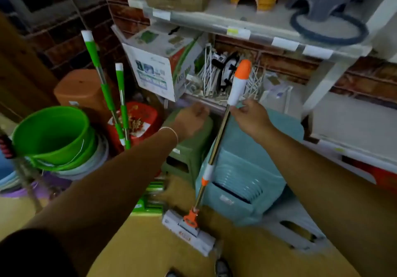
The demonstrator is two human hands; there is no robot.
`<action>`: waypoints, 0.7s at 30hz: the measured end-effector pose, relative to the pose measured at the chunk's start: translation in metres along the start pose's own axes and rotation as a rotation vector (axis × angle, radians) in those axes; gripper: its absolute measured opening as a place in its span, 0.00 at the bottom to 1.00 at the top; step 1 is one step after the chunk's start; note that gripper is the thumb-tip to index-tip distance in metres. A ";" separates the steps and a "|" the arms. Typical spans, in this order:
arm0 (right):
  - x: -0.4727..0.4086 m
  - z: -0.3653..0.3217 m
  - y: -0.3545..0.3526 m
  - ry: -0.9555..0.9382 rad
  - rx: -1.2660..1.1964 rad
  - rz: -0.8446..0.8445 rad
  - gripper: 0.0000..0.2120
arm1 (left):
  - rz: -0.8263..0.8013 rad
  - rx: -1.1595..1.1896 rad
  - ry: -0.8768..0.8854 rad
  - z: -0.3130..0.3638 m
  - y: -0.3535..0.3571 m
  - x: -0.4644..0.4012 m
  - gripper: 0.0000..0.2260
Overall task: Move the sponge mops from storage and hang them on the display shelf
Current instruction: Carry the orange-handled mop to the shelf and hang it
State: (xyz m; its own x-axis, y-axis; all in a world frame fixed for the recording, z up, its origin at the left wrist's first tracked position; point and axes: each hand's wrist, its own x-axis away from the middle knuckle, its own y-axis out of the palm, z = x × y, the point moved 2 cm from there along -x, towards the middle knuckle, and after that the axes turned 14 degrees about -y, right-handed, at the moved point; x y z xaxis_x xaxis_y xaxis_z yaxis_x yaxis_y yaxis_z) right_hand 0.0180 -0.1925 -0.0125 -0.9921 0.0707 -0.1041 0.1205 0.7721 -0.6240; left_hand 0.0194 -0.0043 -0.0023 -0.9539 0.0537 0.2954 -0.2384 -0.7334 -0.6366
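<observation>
An orange-and-white sponge mop (217,143) stands tilted in the middle, its wrapped white sponge head (189,231) resting on the yellow floor. My right hand (250,115) grips its metal shaft just below the white and orange handle top (239,81). My left hand (191,120) hovers to the left of the shaft with fingers curled and nothing in it. Two green-and-white mops (111,96) lean upright at the left against the brick wall, their heads hidden behind my left arm.
Stacked green buckets (51,135) sit at left, with orange and red stools behind. Green stools (184,154) and stacked teal baskets (242,180) crowd the floor around the mop. A white shelf (247,30) with boxes, wire racks and plastic ware runs overhead and right.
</observation>
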 end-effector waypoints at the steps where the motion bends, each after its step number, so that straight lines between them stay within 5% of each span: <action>1: -0.003 0.002 0.005 0.009 -0.034 -0.030 0.23 | 0.030 -0.043 -0.014 -0.004 0.005 -0.001 0.13; 6: -0.014 0.015 0.019 0.043 -0.116 -0.134 0.11 | 0.021 -0.108 -0.081 -0.022 0.035 -0.005 0.13; 21: 0.064 -0.031 0.050 -0.463 -0.106 -0.385 0.14 | 0.004 -0.117 -0.384 -0.093 0.087 0.064 0.14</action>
State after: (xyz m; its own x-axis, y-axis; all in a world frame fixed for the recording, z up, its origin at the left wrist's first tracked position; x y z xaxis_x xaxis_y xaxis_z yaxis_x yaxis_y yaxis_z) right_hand -0.0406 -0.1300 -0.0269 -0.8419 -0.4895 -0.2271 -0.2715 0.7480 -0.6056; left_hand -0.0795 -0.0015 -0.1050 -0.8225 -0.2222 0.5235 -0.2754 -0.6497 -0.7085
